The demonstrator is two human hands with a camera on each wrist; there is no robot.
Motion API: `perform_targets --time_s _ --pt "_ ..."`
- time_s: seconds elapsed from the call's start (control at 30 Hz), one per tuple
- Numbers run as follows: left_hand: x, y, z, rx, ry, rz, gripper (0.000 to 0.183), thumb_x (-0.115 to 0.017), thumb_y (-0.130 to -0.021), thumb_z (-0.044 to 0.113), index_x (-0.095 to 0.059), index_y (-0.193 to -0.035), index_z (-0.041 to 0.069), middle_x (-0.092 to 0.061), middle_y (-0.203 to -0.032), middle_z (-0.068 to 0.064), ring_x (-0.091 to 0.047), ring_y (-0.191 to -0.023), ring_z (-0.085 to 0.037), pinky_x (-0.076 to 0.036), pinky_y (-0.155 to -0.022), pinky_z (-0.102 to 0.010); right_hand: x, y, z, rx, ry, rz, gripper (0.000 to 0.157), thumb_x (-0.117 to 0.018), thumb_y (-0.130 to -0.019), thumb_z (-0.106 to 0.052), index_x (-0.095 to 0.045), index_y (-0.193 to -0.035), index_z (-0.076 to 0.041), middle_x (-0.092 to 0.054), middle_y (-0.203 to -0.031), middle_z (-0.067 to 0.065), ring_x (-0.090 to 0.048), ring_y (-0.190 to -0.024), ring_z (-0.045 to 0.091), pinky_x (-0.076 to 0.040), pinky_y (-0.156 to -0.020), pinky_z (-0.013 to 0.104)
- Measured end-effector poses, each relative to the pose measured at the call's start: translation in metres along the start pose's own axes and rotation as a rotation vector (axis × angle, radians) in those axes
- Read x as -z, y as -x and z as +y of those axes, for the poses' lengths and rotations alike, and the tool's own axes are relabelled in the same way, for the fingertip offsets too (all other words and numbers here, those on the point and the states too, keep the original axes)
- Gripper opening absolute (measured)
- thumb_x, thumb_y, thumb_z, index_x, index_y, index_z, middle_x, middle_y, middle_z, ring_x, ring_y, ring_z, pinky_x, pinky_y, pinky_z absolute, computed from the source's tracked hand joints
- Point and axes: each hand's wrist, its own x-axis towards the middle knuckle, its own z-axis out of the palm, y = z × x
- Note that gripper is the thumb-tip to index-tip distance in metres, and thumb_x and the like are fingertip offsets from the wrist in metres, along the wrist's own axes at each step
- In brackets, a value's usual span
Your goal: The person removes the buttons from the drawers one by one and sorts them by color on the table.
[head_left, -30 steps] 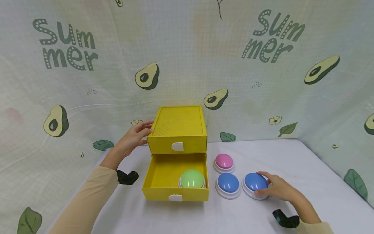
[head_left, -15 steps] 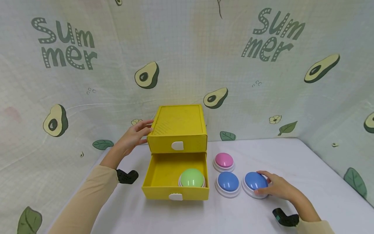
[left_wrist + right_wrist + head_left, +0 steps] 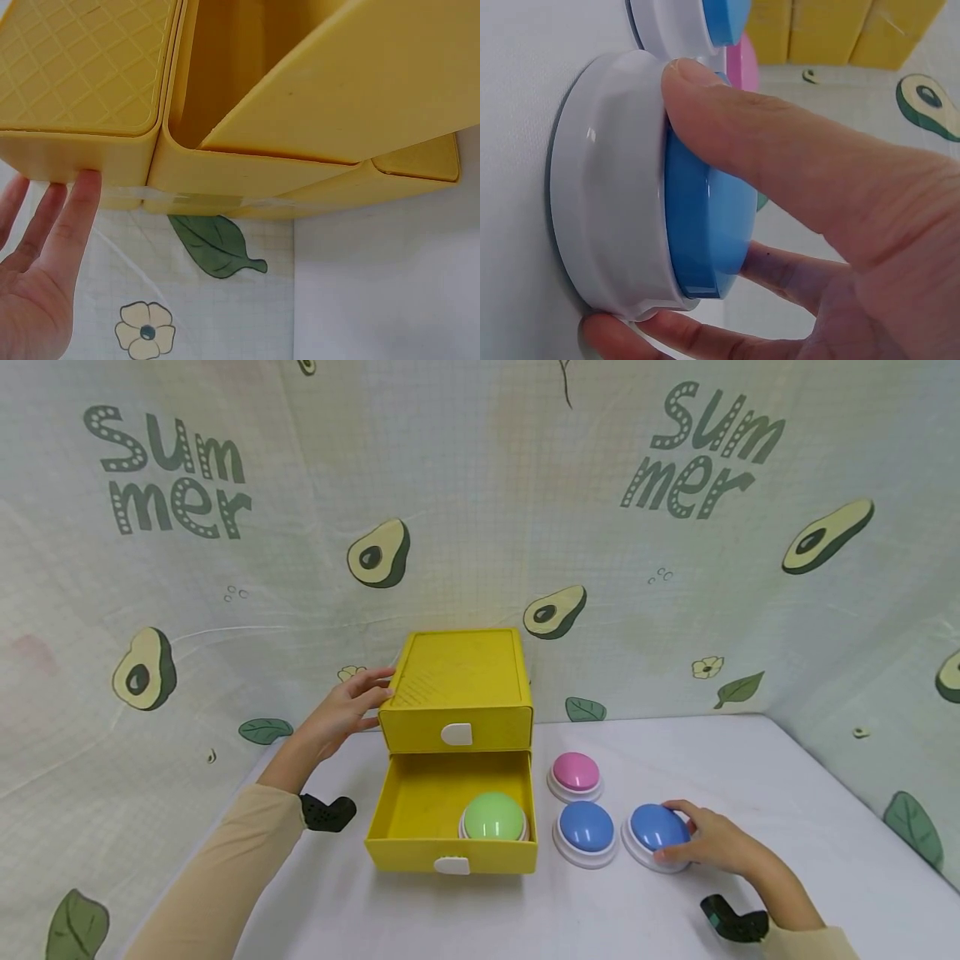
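Observation:
A two-tier yellow drawer box (image 3: pixel 465 668) stands at the back, its lower drawer (image 3: pixel 408 856) pulled out. A green-domed push button (image 3: pixel 493 817) with a white base lies inside that drawer, at the right. My left hand (image 3: pixel 341 714) touches the box's left side with extended fingers (image 3: pixel 71 217), as the left wrist view also shows. On the table to the right, my right hand (image 3: pixel 708 839) grips the nearer right blue push button (image 3: pixel 658 827). In the right wrist view, the thumb (image 3: pixel 727 124) lies on the rim of its white base (image 3: pixel 611 187) and other fingers curl beneath.
Left of the held one stands another blue push button (image 3: pixel 587 827), close to the drawer's right side. Behind it is a pink push button (image 3: pixel 576 771). The white table (image 3: pixel 600 918) meets a printed cloth backdrop (image 3: pixel 465 485) behind the box.

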Motion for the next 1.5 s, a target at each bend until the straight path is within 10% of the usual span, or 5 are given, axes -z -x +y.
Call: perform_targets --time_s 0.8,1.5 --pt "0.001 0.002 0.0 0.012 0.004 0.005 0.055 -0.049 -0.096 0.03 -0.028 -0.145 0.018 -0.03 -0.148 -0.011 -0.037 -0.131 -0.032 -0.031 -0.108 -0.052 0.005 0.006 -0.014 -0.004 0.063 0.048 0.094 -0.074 -0.073 -0.046 -0.03 -0.136 0.009 -0.046 -0.11 0.035 -0.052 -0.097 0.044 -0.05 -0.076 0.057" --pt "0.003 0.001 0.001 0.012 -0.01 0.009 0.055 -0.048 -0.096 0.031 -0.028 -0.146 0.019 -0.029 -0.149 -0.01 -0.038 -0.131 -0.032 -0.033 -0.108 -0.051 0.032 0.03 -0.122 0.353 -0.096 0.199 0.044 -0.069 -0.082 -0.037 -0.061 -0.118 -0.013 -0.064 -0.108 0.004 -0.058 -0.096 0.017 -0.051 -0.081 0.029"
